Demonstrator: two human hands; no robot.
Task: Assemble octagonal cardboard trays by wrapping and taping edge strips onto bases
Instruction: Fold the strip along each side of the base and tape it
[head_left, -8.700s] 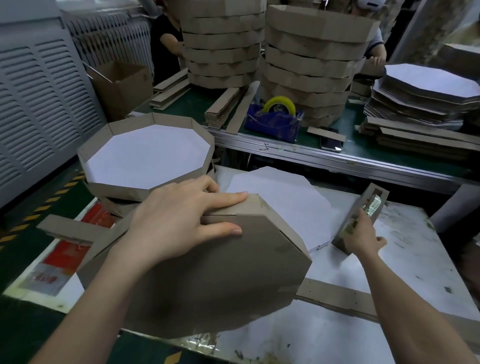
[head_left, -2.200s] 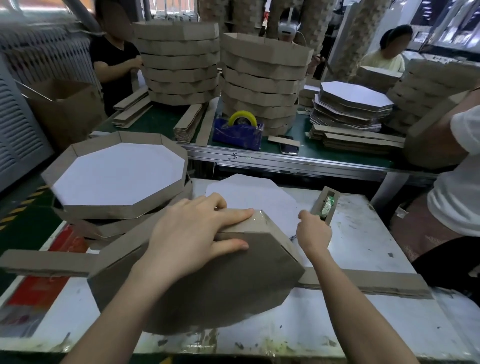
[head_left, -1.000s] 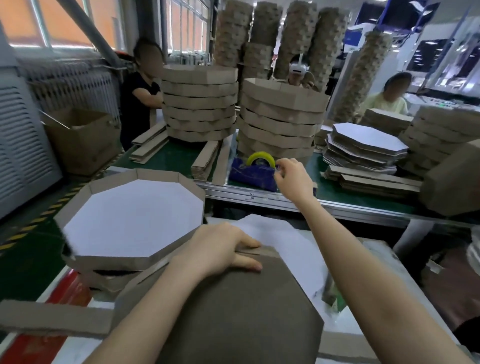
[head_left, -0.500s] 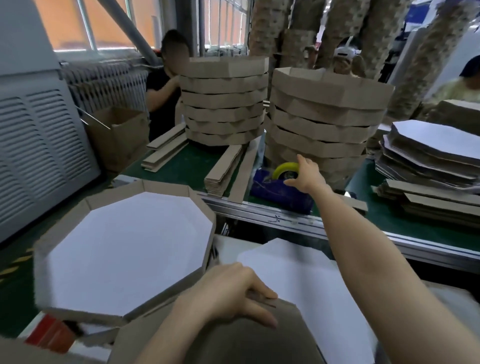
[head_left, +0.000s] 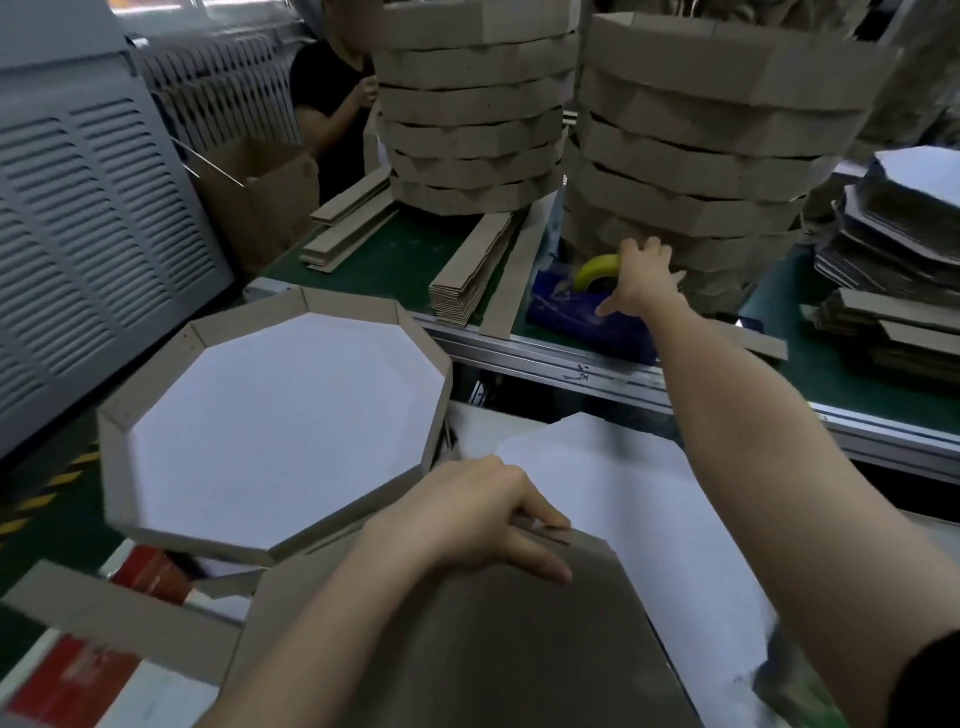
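A brown octagonal tray (head_left: 467, 649) stands tilted at the bottom centre with its underside towards me. My left hand (head_left: 467, 514) grips its top rim, fingers curled over the edge strip and thumb on the brown face. My right hand (head_left: 641, 280) reaches far forward to the blue tape dispenser (head_left: 571, 317) on the green bench. Its fingers spread over the yellow tape roll (head_left: 595, 270) and its thumb touches the dispenser. A white octagonal base (head_left: 623, 499) lies flat behind the tray.
A finished tray (head_left: 343, 301) with a white floor tops a pile at the left. Two tall tray stacks (head_left: 472, 119) (head_left: 701, 145), strip bundles (head_left: 472, 270) and a base pile (head_left: 898, 228) crowd the bench. A loose strip (head_left: 104, 618) lies lower left. A person in black (head_left: 327, 93) works beyond.
My right hand left the small holder on the white table and stretched up to the tape dispenser, then settled over the yellow roll. My left hand kept its hold on the tray rim.
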